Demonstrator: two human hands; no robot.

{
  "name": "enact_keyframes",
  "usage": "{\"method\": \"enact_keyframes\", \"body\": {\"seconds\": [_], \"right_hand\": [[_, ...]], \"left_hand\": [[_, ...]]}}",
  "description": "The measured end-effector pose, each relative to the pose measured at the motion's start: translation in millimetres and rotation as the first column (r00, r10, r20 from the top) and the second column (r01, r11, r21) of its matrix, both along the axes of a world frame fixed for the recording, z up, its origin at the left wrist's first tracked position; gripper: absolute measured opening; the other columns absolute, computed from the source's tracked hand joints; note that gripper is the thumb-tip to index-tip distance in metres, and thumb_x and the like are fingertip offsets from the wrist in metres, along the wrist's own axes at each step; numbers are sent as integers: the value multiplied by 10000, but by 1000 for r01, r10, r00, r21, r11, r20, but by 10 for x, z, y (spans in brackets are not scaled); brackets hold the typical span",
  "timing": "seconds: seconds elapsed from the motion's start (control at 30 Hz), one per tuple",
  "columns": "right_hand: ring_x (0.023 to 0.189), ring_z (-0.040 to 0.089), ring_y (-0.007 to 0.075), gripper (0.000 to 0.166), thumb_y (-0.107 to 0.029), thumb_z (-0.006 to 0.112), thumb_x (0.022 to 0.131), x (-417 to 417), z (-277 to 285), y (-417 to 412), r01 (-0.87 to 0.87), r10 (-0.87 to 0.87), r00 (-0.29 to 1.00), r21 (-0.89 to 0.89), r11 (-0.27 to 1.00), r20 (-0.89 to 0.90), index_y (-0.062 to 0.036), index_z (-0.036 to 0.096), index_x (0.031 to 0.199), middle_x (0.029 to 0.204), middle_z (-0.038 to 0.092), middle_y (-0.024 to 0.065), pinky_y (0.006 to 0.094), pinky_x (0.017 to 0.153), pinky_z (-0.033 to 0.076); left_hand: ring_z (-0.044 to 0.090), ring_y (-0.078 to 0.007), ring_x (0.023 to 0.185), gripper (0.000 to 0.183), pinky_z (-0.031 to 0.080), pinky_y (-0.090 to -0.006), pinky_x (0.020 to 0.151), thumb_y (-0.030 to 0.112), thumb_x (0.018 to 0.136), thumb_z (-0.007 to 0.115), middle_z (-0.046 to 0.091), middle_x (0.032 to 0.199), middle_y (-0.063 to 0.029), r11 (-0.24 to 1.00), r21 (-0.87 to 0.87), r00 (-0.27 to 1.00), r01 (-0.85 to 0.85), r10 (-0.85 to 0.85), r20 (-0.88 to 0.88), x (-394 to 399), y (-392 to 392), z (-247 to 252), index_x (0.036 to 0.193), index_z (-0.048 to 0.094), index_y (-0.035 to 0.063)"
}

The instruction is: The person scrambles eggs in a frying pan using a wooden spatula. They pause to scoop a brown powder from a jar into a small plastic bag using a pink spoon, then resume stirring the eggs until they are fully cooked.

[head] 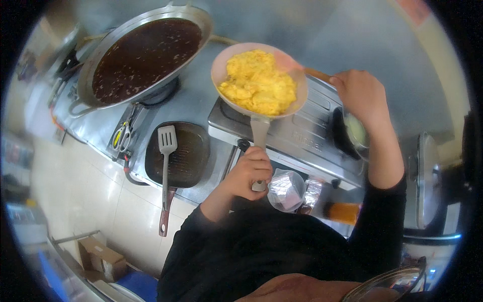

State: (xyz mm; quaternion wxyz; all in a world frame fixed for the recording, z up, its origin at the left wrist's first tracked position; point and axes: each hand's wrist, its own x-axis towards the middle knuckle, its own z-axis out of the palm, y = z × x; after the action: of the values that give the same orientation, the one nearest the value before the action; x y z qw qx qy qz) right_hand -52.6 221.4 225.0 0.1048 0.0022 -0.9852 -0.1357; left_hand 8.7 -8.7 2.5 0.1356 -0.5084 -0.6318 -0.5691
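Observation:
My left hand (247, 173) is wrapped around the pale handle (260, 130) of a light-coloured frying pan (217, 75). Scrambled eggs (260, 85), yellow and in soft folds, cover much of the pan's inside. The pan appears over the left part of a Rinnai gas stove (313, 128); whether it rests on the burner or is held above it, I cannot tell. In my right hand (360, 94) is the wooden handle (319, 74) of a utensil. Its pinkish, blurred head (286, 62) reaches over the pan's right rim to the eggs.
A large metal wok (85, 81) of dark liquid stands at the back left. Nearer are scissors (122, 137) and a square grill pan (194, 151) with a slotted turner (168, 139) across it; the pan's handle overhangs the counter edge. A clear plastic container (286, 190) sits before the stove.

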Motion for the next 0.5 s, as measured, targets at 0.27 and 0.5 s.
{"method": "enact_keyframes", "body": {"seconds": [0.27,0.5], "right_hand": [[829,700,329,361,-388,652,866,-1585,-1078,987,163,6,950,-511,844,313,-60,757,974,854,718,186,427,763,533],[715,692,256,295,-311,629,911,-1189,-1148,463,-340,402,915,-474,813,34,-94,754,1067,788,706,161,392,634,523]], "left_hand": [[583,-239,872,240,392,-407,803,241,511,734,615,781,17,998,-28,998,54,-55,-33,-87,-10,-49,659,568,154],[585,-237,868,225,390,-408,803,222,508,727,613,771,24,998,-56,999,42,-44,-24,-77,-37,-64,653,569,154]]}}
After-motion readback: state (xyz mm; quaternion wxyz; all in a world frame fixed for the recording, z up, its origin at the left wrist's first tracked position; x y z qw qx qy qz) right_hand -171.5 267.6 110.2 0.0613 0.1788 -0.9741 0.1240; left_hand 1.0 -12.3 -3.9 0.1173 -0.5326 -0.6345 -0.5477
